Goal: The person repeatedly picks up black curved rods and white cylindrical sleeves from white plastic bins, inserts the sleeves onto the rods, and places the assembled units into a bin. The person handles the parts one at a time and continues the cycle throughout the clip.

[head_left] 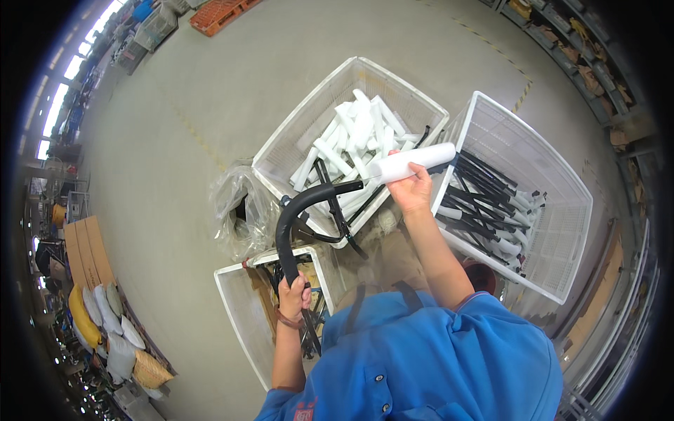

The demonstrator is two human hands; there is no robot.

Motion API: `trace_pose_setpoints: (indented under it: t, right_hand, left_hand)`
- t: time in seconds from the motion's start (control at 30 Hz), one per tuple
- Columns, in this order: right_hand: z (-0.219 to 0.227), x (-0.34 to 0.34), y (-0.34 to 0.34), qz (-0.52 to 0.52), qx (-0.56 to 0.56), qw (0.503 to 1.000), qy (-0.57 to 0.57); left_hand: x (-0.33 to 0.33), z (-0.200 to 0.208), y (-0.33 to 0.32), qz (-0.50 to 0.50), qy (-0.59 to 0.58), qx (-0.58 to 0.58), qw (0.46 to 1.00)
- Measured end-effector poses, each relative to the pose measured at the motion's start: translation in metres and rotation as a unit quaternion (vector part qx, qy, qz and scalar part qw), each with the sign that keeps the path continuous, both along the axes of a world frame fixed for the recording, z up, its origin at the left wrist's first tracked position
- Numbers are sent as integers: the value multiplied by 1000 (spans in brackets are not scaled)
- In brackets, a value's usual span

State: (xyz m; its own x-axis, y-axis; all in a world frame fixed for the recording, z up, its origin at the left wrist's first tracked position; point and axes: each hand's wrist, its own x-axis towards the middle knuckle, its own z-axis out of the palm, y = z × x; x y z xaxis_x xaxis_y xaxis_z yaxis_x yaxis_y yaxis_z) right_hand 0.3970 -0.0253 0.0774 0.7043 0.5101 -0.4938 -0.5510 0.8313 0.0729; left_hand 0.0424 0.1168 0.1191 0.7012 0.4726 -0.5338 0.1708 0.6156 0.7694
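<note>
My left hand [293,296] is closed round the lower end of a black curved handlebar [286,235], which arches up and to the right. Its straight far end points at a white foam sleeve [414,161]. My right hand [411,188] grips this sleeve from below, fingers wrapped round it. The sleeve's left end lies close to the bar's tip; whether they touch I cannot tell. Beneath both is a white crate [302,119] of loose white foam sleeves [361,130], with black bent bars [335,203] lying across its near edge.
On the right stands a second white crate [572,210] holding several black bars partly wrapped in white. A smaller white bin [235,309] sits near my left forearm, beside a clear plastic bag [235,203]. Sacks [119,351] lie far left; shelving [597,63] lines the upper right.
</note>
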Motion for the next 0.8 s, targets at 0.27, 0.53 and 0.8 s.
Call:
trace_pose_setpoints:
  t: [0.27, 0.53, 0.8]
  right_hand:
    - [53, -66, 17, 49, 9, 994, 93]
    - [105, -89, 51, 121, -60, 991, 8]
    - [202, -113, -14, 471, -268, 623, -564]
  left_hand:
    - [-6, 21, -52, -39, 38, 201, 978]
    - [-14, 18, -74, 57, 73, 478, 873]
    - [5, 58, -51, 110, 58, 243, 962]
